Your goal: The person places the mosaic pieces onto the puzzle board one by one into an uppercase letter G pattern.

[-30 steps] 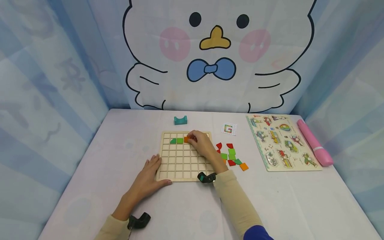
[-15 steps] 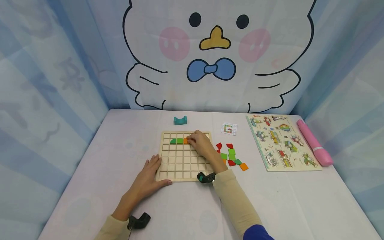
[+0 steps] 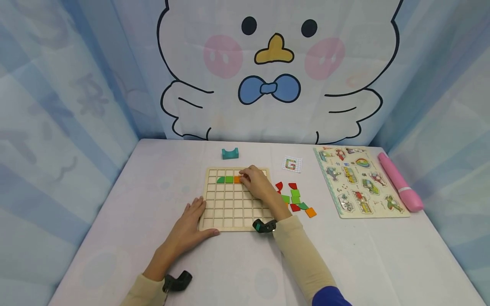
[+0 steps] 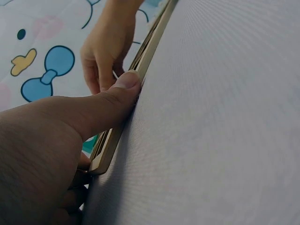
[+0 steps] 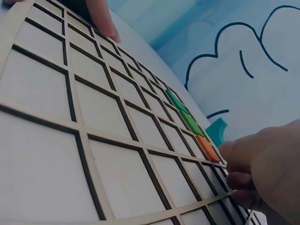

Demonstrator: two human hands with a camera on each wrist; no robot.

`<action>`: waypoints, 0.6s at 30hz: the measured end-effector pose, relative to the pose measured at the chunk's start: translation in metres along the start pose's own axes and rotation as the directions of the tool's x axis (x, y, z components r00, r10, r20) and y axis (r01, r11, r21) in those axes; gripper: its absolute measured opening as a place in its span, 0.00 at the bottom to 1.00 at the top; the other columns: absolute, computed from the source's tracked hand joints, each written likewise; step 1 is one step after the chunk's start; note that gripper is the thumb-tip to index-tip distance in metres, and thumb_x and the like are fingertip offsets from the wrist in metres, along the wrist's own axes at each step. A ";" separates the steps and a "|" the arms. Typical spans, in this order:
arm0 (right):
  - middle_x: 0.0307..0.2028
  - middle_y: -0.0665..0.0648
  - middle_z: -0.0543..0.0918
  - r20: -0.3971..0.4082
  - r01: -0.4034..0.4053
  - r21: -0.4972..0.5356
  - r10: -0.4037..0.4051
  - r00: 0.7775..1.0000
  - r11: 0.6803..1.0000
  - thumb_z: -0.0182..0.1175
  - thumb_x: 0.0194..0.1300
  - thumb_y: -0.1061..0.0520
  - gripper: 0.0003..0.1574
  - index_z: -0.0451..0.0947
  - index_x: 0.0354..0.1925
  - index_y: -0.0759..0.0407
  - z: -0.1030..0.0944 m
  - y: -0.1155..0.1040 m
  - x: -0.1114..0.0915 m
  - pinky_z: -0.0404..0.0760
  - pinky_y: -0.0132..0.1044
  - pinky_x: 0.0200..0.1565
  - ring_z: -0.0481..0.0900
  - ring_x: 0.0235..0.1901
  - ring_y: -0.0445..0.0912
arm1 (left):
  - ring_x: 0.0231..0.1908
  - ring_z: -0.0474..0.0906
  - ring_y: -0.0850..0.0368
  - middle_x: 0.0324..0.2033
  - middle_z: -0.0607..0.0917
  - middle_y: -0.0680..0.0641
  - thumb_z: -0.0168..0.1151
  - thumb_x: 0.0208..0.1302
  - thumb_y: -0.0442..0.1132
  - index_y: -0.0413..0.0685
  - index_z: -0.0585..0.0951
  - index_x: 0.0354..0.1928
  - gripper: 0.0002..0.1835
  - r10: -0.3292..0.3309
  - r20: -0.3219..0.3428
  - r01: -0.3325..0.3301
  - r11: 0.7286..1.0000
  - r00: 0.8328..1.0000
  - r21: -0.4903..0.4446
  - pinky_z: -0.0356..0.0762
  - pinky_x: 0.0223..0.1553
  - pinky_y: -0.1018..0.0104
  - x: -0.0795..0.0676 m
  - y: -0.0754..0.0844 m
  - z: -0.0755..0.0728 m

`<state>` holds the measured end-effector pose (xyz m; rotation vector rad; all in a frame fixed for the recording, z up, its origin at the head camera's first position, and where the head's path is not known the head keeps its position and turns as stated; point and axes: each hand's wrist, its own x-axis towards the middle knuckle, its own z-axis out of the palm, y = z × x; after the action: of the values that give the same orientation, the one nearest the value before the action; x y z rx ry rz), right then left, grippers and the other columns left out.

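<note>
The wooden grid board [image 3: 226, 204] lies on the table, holding a row of three tiles in its upper cells. From left to right these are a dark green curved tile [image 3: 220, 180], a light green square tile [image 3: 229, 179] and an orange square tile [image 3: 237, 179]. My left hand [image 3: 187, 227] rests at the board's lower left corner, fingers straight along the left edge and thumb [image 4: 112, 98] against the front edge. My right hand [image 3: 258, 182] is at the orange tile's right side, fingers bent; in the right wrist view its fingertips are beside the tile, contact unclear.
Loose red, green and orange tiles [image 3: 296, 200] lie right of the board, partly behind my right wrist. Beyond are a pattern card [image 3: 292, 164] and a teal notched block [image 3: 230, 154]. A picture puzzle board [image 3: 361, 182] and a pink cylinder [image 3: 400, 180] lie at the right.
My right fingers have shifted slightly right off the orange tile, which now shows more fully in its cell. The left hand and the board have stayed put.
</note>
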<state>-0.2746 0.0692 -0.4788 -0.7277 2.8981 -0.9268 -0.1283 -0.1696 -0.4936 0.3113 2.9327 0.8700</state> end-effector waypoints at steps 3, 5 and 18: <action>0.48 0.60 0.81 -0.007 -0.001 0.007 0.001 1.000 1.000 0.57 0.75 0.56 0.19 0.80 0.59 0.63 -0.002 0.000 -0.002 0.82 0.42 0.51 0.79 0.46 0.49 | 0.78 0.50 0.38 0.77 0.57 0.34 0.70 0.55 0.64 0.31 0.58 0.75 0.58 -0.005 0.007 0.005 1.000 1.000 0.004 0.50 0.78 0.44 0.000 0.000 -0.001; 0.48 0.59 0.80 -0.012 -0.004 0.014 0.004 1.000 1.000 0.57 0.75 0.56 0.19 0.80 0.59 0.62 -0.004 -0.002 -0.003 0.82 0.41 0.50 0.79 0.46 0.48 | 0.78 0.50 0.38 0.77 0.57 0.34 0.70 0.55 0.64 0.31 0.57 0.75 0.58 -0.006 0.010 0.006 1.000 1.000 0.005 0.50 0.78 0.44 0.000 0.000 -0.001; 0.50 0.59 0.81 -0.024 -0.071 -0.001 0.071 0.997 0.997 0.59 0.73 0.52 0.23 0.77 0.61 0.61 -0.027 -0.006 -0.019 0.82 0.44 0.51 0.79 0.47 0.50 | 0.78 0.49 0.39 0.77 0.56 0.35 0.70 0.56 0.64 0.32 0.57 0.76 0.58 -0.016 0.018 0.015 1.000 1.000 0.007 0.49 0.79 0.45 0.000 0.000 -0.001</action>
<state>-0.2596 0.0879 -0.4555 -0.6132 2.9244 -0.9325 -0.1280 -0.1701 -0.4922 0.2949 2.9182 0.8501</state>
